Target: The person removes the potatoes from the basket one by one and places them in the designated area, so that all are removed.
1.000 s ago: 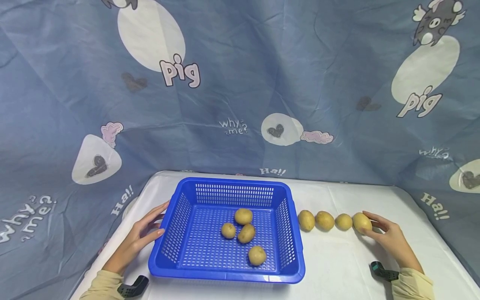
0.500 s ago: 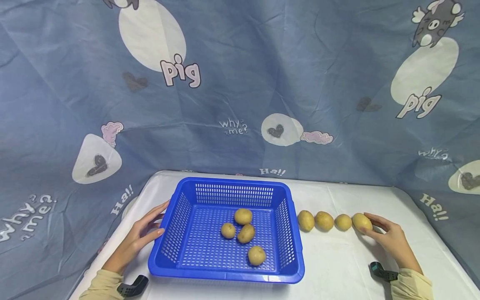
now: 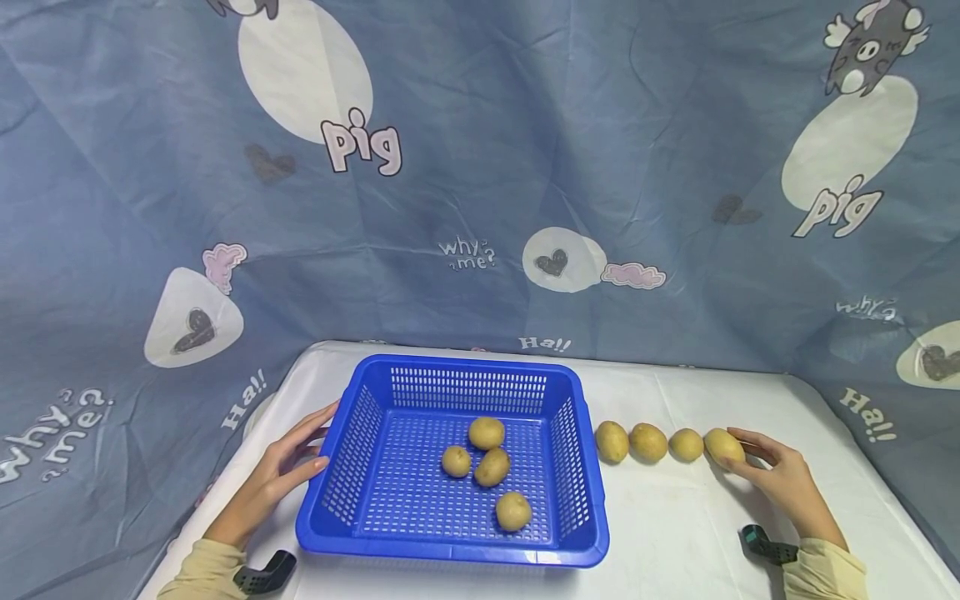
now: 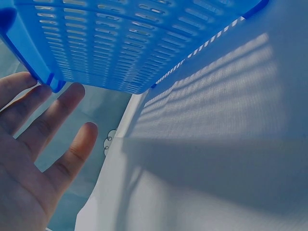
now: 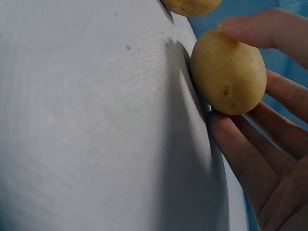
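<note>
At the right end of a row of yellow potatoes, my right hand holds the last potato between thumb and fingers. The right wrist view shows this potato against the white cloth, with fingertips on two sides of it. My left hand is at the left side of a blue plastic basket, its fingers spread and extended. In the left wrist view, the fingertips of the left hand are at the basket's rim. Several potatoes lie inside the basket, including a round one near the front.
Three more potatoes, among them a brownish one, stand in the row between the basket and my right hand. A white cloth covers the table. Behind it hangs a blue printed curtain.
The potato at my right hand has tilted slightly and shifted a few pixels. My left hand, the basket and the other potatoes have not visibly moved.
</note>
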Demonstrator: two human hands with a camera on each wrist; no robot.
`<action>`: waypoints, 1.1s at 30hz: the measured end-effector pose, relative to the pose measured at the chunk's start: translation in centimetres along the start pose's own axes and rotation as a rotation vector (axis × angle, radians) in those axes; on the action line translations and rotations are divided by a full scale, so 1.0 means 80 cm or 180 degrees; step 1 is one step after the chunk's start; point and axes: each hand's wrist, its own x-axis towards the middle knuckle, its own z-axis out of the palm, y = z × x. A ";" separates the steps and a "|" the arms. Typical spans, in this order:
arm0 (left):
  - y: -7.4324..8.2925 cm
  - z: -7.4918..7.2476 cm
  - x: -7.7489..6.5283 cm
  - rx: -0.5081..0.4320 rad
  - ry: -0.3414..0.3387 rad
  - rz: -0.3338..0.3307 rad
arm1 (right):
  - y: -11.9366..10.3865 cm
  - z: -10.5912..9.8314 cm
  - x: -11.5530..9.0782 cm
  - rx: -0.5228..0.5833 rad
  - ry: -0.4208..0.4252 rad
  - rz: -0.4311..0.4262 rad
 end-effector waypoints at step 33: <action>-0.002 0.001 -0.001 -0.0051 0.0007 0.0099 | 0.001 -0.008 -0.003 -0.0047 -0.0213 0.0169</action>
